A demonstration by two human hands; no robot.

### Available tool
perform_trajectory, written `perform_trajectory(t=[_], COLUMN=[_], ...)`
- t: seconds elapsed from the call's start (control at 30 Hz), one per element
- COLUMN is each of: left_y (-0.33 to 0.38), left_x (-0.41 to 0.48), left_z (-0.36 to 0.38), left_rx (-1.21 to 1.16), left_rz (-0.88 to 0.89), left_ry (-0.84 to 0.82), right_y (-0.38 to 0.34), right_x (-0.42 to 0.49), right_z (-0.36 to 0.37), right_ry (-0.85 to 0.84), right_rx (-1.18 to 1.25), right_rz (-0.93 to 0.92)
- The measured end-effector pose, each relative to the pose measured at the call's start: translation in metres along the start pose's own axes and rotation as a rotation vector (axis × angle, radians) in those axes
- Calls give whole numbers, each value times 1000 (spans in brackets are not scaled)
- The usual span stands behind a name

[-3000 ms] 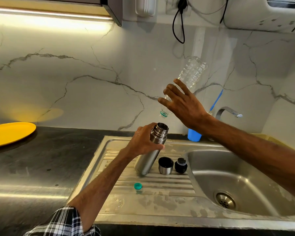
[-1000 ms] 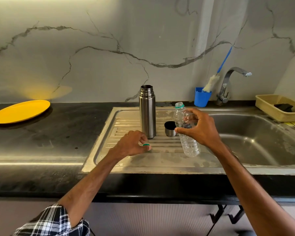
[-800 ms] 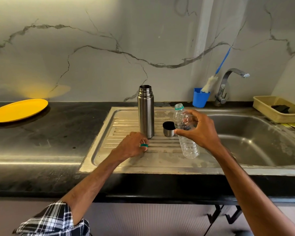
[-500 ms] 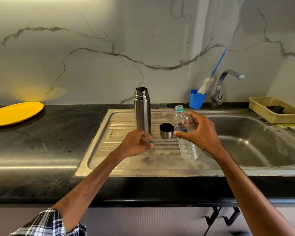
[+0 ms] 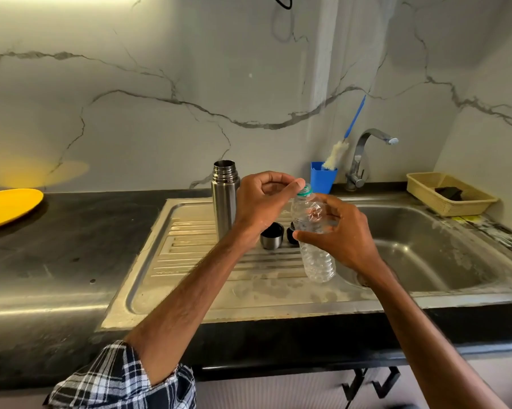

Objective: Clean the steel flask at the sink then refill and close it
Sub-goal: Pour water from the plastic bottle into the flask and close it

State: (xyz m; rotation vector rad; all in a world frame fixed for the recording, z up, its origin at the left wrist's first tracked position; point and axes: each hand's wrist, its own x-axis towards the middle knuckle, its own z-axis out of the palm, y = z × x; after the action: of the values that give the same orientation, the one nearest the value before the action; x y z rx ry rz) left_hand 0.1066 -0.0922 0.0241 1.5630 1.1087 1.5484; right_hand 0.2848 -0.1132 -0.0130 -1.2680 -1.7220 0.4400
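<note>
One steel sink [image 5: 425, 252], black counter [image 5: 71, 246], marble wall [image 5: 160, 69]

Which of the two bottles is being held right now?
The clear plastic bottle: the right hand grips its body, the left hand pinches the green cap at its neck. The steel flask stands alone, uncapped, on the drainboard.

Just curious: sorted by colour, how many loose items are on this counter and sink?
Steel: 2 (flask, cup lid)
Blue: 2 (holder, brush)
Yellow: 1 (plate)
Clear: 1 (plastic bottle)
Green: 1 (bottle cap)
Black: 2 (stopper, dark item in the basket)
Beige: 1 (basket)
Total: 10
</note>
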Motion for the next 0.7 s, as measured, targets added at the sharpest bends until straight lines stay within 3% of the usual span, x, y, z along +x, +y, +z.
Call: perform_trajectory(t=[0.2, 0.5, 0.7], left_y=[8, 9, 16], left_x=[2, 20, 39], left_z=[4, 3, -12], left_rx=[-58, 295, 240], left_rz=[-85, 98, 148], left_ry=[-131, -212, -567], right_y=[4, 3, 11], right_x=[1, -2, 7], right_z=[-14, -14, -24], right_ry=[30, 91, -109], right_rx=[-67, -174, 41], right_rz=[7, -64, 39])
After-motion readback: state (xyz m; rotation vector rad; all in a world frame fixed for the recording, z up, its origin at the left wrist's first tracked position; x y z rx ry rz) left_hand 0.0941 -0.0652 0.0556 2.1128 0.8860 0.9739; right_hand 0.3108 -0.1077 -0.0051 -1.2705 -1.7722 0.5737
